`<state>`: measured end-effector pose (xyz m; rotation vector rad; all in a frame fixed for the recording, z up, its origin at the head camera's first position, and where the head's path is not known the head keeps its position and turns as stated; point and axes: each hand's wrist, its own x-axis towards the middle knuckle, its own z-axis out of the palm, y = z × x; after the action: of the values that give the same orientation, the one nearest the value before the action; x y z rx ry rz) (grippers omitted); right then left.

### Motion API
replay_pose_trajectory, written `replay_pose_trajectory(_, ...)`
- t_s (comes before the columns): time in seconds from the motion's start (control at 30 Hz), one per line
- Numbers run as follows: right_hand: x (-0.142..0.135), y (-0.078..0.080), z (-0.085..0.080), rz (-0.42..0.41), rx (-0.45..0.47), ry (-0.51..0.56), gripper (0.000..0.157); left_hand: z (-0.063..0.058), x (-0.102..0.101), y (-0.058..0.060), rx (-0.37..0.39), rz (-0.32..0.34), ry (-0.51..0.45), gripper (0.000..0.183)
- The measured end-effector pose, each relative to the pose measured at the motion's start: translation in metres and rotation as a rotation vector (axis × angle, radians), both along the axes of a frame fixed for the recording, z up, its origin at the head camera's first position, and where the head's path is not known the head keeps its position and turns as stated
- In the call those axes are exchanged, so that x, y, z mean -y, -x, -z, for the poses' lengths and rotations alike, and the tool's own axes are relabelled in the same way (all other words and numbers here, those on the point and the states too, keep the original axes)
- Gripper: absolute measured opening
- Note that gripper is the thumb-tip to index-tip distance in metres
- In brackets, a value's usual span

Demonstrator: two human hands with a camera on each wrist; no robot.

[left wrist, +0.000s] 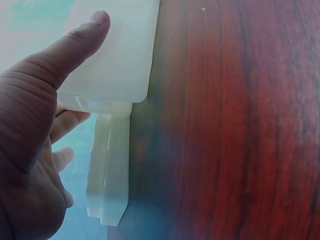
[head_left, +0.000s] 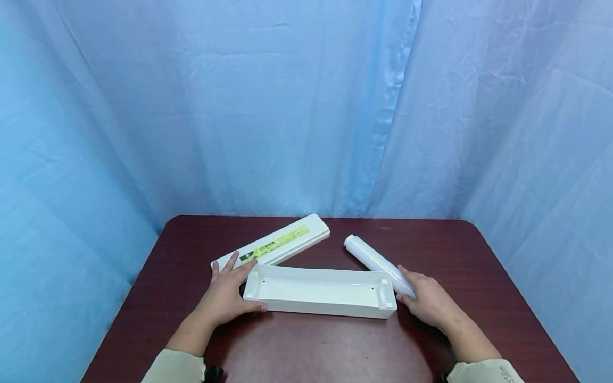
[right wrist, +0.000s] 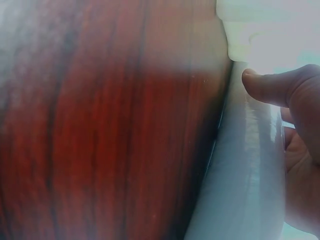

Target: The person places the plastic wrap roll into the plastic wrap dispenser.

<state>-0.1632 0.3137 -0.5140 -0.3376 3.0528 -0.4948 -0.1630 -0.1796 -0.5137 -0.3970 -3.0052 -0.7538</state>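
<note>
A long white plastic box base [head_left: 330, 308], open side up, stands in the middle of the table. My left hand [head_left: 222, 298] grips its left end, thumb along the front wall and index finger at the back corner. In the left wrist view that thumb lies flat on the box's side wall [left wrist: 122, 65]. My right hand [head_left: 428, 303] holds the near end of a roll of cling film [head_left: 371, 258], which slants away to the back left. The thumb rests on the film roll [right wrist: 245, 175] in the right wrist view, other fingers behind it.
Behind the box base lies a long white lid [head_left: 313, 226] with a yellow-green label, set diagonally; the left fingertips overlap its near end. The dark red wooden table [head_left: 316, 351] ends at the back against blue curtains [head_left: 287, 133], which also hang at both sides.
</note>
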Motion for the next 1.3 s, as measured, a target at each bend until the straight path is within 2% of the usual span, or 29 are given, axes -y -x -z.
replay_pose_trajectory(0.3, -0.002, -0.001, -0.003, -0.018, -0.024, 0.007, 0.076, 0.000, 0.000, 0.001, -0.011, -0.003, -0.006, 0.119)
replay_pose_trajectory(0.7, -0.004, 0.001, -0.012, -0.049, -0.056, 0.027, 0.076, -0.001, 0.000, 0.000, 0.014, -0.021, -0.013, 0.120)
replay_pose_trajectory(1.07, -0.004, 0.004, -0.024, -0.068, -0.079, 0.013, 0.077, 0.003, -0.001, 0.001, 0.030, -0.038, -0.017, 0.120)
replay_pose_trajectory(1.3, -0.002, 0.003, -0.037, -0.073, -0.116, 0.014, 0.077, 0.003, -0.003, 0.002, 0.025, -0.047, -0.021, 0.116)
